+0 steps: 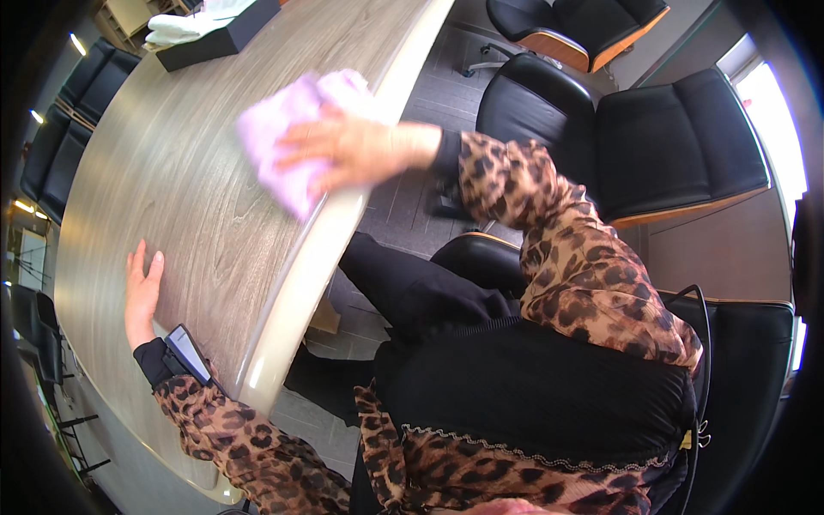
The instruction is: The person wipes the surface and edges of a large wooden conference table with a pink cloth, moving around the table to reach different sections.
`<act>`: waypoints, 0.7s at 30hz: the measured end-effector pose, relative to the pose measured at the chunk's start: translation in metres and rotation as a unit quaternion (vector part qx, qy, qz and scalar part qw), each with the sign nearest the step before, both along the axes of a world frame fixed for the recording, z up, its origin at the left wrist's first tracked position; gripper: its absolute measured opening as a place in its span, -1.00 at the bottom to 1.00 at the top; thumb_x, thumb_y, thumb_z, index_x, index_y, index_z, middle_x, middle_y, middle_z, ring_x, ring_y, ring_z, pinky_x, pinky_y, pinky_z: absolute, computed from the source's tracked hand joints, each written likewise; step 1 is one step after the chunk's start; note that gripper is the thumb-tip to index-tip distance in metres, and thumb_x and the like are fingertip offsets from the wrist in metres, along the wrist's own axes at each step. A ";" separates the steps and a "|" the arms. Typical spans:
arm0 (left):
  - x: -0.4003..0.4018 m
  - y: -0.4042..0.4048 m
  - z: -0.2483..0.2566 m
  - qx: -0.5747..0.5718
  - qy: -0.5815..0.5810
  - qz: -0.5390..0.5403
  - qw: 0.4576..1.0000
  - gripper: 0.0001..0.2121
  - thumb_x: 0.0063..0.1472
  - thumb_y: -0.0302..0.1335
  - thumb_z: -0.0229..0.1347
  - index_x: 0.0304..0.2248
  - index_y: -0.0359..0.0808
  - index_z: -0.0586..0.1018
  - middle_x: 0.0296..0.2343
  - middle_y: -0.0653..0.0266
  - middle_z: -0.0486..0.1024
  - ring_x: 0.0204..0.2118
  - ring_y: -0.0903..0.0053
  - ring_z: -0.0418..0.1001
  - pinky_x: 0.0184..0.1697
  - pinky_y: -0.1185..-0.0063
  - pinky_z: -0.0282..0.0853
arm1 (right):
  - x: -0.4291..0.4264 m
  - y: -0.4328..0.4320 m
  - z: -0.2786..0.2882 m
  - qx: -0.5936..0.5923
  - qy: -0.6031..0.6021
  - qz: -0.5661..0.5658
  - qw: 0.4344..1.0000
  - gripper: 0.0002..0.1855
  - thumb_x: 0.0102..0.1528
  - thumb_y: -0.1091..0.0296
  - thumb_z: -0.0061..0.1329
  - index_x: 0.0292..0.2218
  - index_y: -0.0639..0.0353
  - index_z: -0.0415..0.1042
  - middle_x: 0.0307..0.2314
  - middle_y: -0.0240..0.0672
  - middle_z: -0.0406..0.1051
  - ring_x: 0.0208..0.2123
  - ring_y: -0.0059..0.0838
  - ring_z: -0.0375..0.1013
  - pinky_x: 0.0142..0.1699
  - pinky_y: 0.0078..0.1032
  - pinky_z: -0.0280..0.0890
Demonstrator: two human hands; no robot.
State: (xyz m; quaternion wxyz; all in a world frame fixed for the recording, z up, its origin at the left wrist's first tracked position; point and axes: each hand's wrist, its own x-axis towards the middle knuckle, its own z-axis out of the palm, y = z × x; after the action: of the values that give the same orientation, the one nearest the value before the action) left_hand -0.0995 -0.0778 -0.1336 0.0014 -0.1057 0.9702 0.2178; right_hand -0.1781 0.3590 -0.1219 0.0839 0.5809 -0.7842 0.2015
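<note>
A folded pink-lilac cloth [283, 148] lies against the wood-grain tabletop [212, 219], partly overhanging its pale rounded edge. My right hand [347, 151] is spread over the cloth and holds it against the table. Both hand and cloth are blurred. My left hand [143, 290] rests on the tabletop with thumb and fingers apart, holding nothing. A device with a flat grey face [188, 353] is strapped at my left wrist, over a dark cuff.
A black box [212, 42] with white cloth or paper in it stands at the table's far end. Black padded swivel chairs [541, 109] stand close along my right side. More dark chairs [58, 154] line the opposite side. A thin black cable [705, 360] runs beside my body.
</note>
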 end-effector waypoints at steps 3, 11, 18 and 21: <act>0.000 0.000 0.001 0.016 0.009 -0.002 1.000 -0.42 0.19 -0.13 -0.02 0.13 -0.21 0.20 0.16 -0.11 -0.06 0.25 0.20 -0.13 0.24 0.41 -0.17 | -0.072 0.033 0.009 0.079 0.003 -0.253 0.964 -0.33 0.08 -0.31 -0.25 0.12 -0.19 0.17 0.11 -0.27 0.12 0.19 -0.27 -0.01 0.23 0.02 -0.31; 0.001 0.007 0.001 -0.051 0.046 0.041 0.997 -0.40 0.14 -0.09 0.02 0.11 -0.20 0.24 0.14 -0.15 -0.01 0.23 0.16 -0.07 0.23 0.40 -0.11 | -0.106 0.050 0.018 0.105 -0.004 -0.332 0.937 -0.41 0.10 -0.19 -0.25 0.09 -0.17 0.23 0.13 -0.18 0.06 0.17 -0.14 0.02 0.18 0.02 -0.11; 0.007 0.021 0.010 -0.080 0.015 0.072 0.994 -0.40 0.14 -0.07 -0.02 0.12 -0.15 0.23 0.15 -0.08 -0.02 0.24 0.17 -0.13 0.24 0.31 -0.20 | 0.044 0.001 0.037 0.142 -0.057 0.014 0.988 -0.38 0.08 -0.02 -0.08 0.14 -0.13 0.15 0.19 -0.29 -0.07 0.26 -0.28 -0.21 0.27 -0.03 -0.47; 0.008 0.026 0.015 -0.086 0.004 0.074 0.993 -0.40 0.14 -0.06 -0.03 0.12 -0.16 0.22 0.15 -0.08 -0.02 0.24 0.16 -0.14 0.24 0.30 -0.21 | -0.001 0.003 0.039 0.164 -0.020 0.051 0.985 -0.38 0.09 -0.06 -0.11 0.14 -0.15 0.13 0.20 -0.29 -0.09 0.26 -0.30 -0.22 0.27 -0.02 -0.43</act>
State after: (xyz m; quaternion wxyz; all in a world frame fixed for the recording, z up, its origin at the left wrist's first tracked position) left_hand -0.0912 -0.0520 -0.1188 -0.0279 -0.1763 0.9749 0.1332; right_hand -0.1791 0.3625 -0.0829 -0.0379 0.6217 -0.7776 0.0859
